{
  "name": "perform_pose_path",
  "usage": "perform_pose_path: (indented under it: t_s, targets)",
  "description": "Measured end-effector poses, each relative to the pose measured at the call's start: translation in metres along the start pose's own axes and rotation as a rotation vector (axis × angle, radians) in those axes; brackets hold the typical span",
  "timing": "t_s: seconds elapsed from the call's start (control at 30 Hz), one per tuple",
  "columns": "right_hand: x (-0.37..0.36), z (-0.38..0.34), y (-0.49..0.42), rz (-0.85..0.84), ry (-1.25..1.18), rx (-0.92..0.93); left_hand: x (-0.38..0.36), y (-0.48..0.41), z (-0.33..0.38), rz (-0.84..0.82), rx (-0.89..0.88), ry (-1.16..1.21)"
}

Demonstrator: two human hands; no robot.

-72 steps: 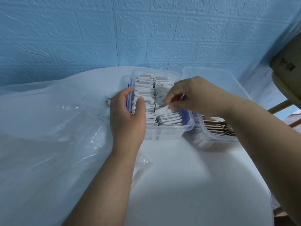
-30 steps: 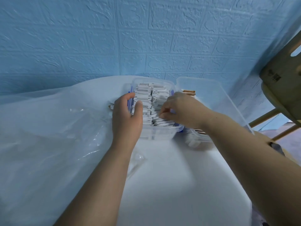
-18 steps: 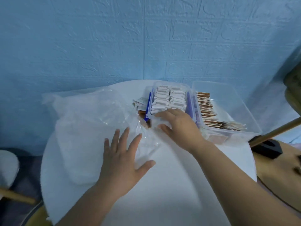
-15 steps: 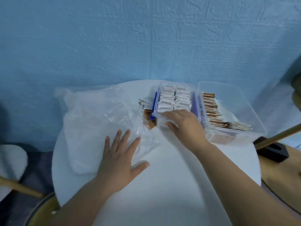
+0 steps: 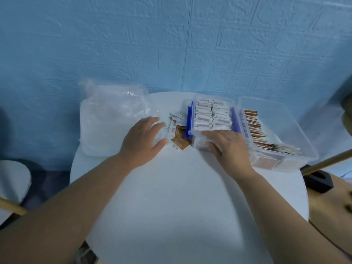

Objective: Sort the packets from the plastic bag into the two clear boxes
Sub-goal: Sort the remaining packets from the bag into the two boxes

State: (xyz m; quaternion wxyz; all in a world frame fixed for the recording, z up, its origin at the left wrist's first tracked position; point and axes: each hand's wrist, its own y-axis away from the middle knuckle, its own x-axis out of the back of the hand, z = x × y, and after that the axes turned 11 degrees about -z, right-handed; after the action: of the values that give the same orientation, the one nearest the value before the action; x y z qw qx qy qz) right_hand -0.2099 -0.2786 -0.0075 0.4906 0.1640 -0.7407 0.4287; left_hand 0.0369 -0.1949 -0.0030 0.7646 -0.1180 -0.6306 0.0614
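So left hand (image 5: 142,141) is lying flat, fingers spread, on the crinkly bag (image 5: 112,119). Right hand (image 5: 230,149) is resting loose-fingered against the packet-stuffed box (image 5: 213,97)

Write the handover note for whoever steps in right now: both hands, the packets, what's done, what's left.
Left hand open, flat on the plastic bag. Right hand open, resting on the near end of the white-packet box.
Done: white packets fill that box; brown packets line the second box on its right.
Left: loose packets, white and brown, lie on the table between bag and box. Whether the bag holds more, I cannot tell.
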Motion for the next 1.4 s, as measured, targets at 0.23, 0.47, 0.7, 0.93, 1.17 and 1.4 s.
perform_pose_path:
  t_s: [0.23, 0.47, 0.7, 0.93, 1.17, 1.4]
  targets:
    - [-0.012, -0.005, 0.008, 0.170, 0.106, 0.037, -0.026, -0.096, 0.037, -0.121, 0.240, 0.447]
    - [-0.015, -0.002, 0.008, 0.182, 0.091, 0.049, -0.041, -0.097, 0.008, -0.340, 0.148, 0.181]
    - [-0.014, -0.004, 0.008, 0.178, 0.082, 0.027, -0.025, -0.050, 0.014, -0.337, 0.076, 0.257]
    - [-0.010, -0.007, 0.009, 0.132, 0.077, -0.007, -0.019, -0.001, 0.030, -0.291, 0.043, 0.361]
    - [-0.006, -0.038, 0.017, 0.157, -0.078, 0.030, -0.007, 0.029, 0.039, -0.113, 0.130, 0.795]
    - [-0.030, -0.095, 0.007, -0.347, -0.181, 0.078, 0.022, 0.051, 0.036, 0.419, 0.151, 0.428]
